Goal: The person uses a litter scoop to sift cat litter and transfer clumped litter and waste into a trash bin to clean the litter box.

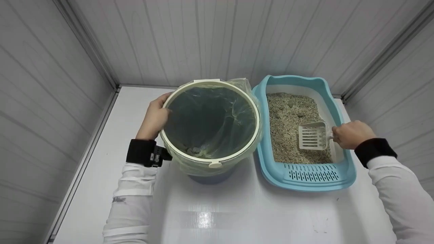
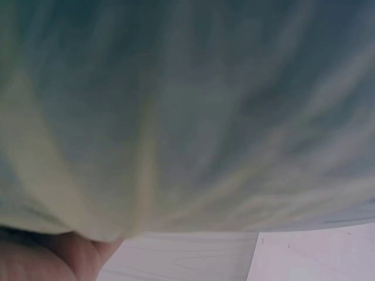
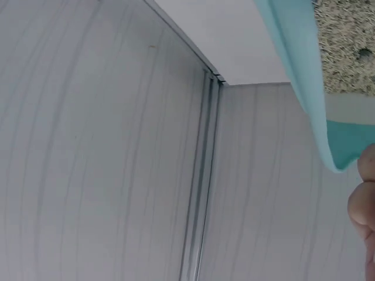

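Note:
On the left stands a round trash bin [image 1: 210,179] with a cream rim, lined with a thin yellowish bag [image 1: 234,142]. A few small clumps [image 1: 193,149] lie at the bag's bottom. My left hand [image 1: 155,115] grips the bin's rim at its left side, thumb over the inside; in the left wrist view the bag's side [image 2: 176,146] fills most of the frame. My right hand [image 1: 352,134] holds a white slotted litter scoop [image 1: 313,136] by its handle, over the tan litter [image 1: 288,132] in a blue litter box [image 1: 271,176]. The right wrist view shows only curled fingers [image 3: 364,202].
Bin and litter box stand side by side on a glossy white table [image 1: 210,217]. Grey panelled walls [image 1: 176,37] rise behind and on both sides. The box has a slotted front ledge [image 1: 313,174] and a higher back edge.

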`<state>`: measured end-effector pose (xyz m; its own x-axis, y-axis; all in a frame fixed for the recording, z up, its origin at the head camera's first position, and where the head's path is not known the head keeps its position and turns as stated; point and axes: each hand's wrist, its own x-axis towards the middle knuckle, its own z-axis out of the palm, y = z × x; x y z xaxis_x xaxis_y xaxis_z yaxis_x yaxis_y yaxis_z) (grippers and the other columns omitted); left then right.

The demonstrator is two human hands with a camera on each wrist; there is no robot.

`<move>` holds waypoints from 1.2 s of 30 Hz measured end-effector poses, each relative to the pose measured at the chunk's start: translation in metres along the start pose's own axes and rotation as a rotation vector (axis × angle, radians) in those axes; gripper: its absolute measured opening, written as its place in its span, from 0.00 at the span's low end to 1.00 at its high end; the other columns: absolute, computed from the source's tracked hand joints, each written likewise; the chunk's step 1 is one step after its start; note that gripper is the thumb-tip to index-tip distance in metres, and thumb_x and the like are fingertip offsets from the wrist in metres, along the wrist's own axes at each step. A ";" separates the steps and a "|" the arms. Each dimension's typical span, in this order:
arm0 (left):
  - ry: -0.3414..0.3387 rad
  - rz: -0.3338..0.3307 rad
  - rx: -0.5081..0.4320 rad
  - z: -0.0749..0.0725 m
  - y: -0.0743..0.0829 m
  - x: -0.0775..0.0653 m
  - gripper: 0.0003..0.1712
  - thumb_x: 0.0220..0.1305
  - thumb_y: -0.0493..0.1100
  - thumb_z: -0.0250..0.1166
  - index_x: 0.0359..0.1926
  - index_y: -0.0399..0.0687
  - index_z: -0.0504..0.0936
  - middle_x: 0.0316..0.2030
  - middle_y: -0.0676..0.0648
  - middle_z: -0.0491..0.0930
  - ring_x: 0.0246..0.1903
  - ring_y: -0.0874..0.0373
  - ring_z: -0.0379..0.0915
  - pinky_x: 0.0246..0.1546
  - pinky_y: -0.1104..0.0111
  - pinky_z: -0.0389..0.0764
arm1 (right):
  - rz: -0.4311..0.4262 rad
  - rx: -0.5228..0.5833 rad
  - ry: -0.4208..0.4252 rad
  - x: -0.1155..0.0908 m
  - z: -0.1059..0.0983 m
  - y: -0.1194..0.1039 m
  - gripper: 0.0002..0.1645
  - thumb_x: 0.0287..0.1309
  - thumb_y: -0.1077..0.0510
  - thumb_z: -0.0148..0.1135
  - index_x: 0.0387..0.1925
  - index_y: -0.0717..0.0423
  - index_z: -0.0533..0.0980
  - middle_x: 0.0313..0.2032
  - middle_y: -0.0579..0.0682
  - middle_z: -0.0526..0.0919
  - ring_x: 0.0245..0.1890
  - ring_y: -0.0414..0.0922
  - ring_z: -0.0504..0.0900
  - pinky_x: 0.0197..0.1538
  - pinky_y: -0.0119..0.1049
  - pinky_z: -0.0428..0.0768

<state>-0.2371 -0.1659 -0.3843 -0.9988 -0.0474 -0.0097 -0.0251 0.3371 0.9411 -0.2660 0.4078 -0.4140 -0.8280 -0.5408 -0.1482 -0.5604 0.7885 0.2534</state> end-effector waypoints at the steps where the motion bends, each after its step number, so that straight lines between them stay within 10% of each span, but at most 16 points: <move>1: 0.000 -0.002 0.002 0.000 0.000 0.000 0.36 0.52 0.25 0.41 0.64 0.46 0.60 0.59 0.42 0.66 0.58 0.50 0.62 0.57 0.58 0.65 | -0.001 -0.009 -0.015 -0.002 0.003 0.000 0.11 0.48 0.56 0.59 0.18 0.54 0.68 0.09 0.45 0.65 0.09 0.43 0.64 0.14 0.43 0.66; 10: 0.009 0.000 -0.007 0.000 -0.002 0.000 0.36 0.51 0.25 0.42 0.63 0.46 0.62 0.58 0.43 0.66 0.58 0.50 0.63 0.56 0.58 0.66 | -0.064 -0.151 -0.053 -0.009 0.026 0.002 0.13 0.38 0.65 0.65 0.11 0.54 0.70 0.08 0.47 0.68 0.08 0.42 0.65 0.14 0.40 0.68; 36: 0.013 0.014 0.000 0.000 -0.001 -0.001 0.36 0.49 0.24 0.42 0.63 0.46 0.63 0.57 0.43 0.67 0.56 0.50 0.64 0.56 0.57 0.65 | -0.060 -0.087 0.011 0.010 0.060 -0.022 0.07 0.39 0.66 0.64 0.15 0.54 0.75 0.11 0.49 0.73 0.10 0.45 0.69 0.15 0.44 0.70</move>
<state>-0.2365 -0.1662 -0.3849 -0.9985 -0.0550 0.0076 -0.0114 0.3379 0.9411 -0.2626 0.4026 -0.4787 -0.7927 -0.5896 -0.1548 -0.6044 0.7268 0.3264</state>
